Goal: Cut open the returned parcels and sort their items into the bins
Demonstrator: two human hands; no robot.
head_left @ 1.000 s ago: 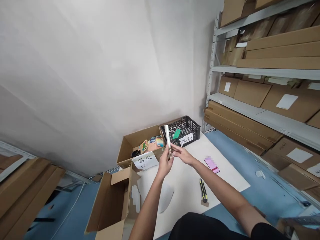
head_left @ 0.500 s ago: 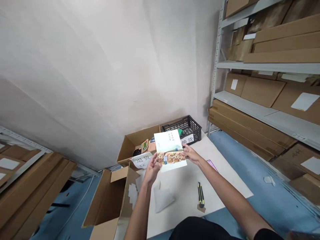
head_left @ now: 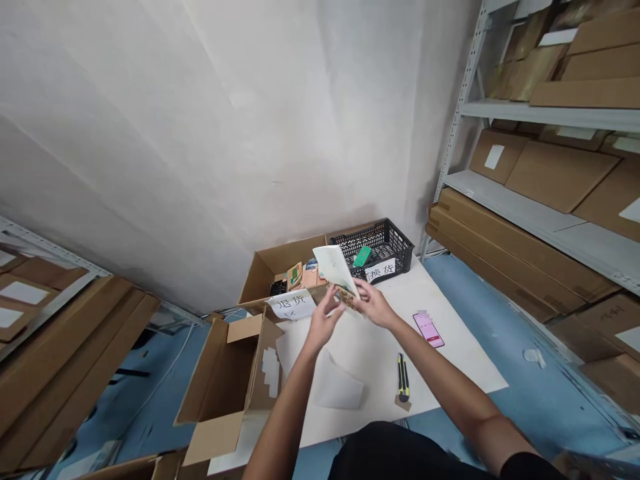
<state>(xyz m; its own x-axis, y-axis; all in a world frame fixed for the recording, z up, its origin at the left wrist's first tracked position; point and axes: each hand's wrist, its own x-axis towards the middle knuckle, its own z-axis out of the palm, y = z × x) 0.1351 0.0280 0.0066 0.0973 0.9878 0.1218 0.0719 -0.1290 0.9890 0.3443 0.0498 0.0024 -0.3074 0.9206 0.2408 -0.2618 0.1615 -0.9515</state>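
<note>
A thin book with a pale cover is tilted and seen at a slant above the white table. My left hand grips its lower left part, fingers pinched at the edge. On the lower right side, my right hand holds it with bent fingers. Behind the book stand a cardboard box with several books in it and a black plastic crate holding a small green box. Below my left hand lies a white paper or bag.
A yellow-black utility knife and a phone with a pink screen lie on the table's right side. An open carton stands at the left. Shelves with cartons rise at the right; stacked long cartons are at far left.
The book has turned from facing me flat to a steep slant, its cover now narrow in view. Both hands have come closer together. My view has shifted slightly, showing the phone fully.
</note>
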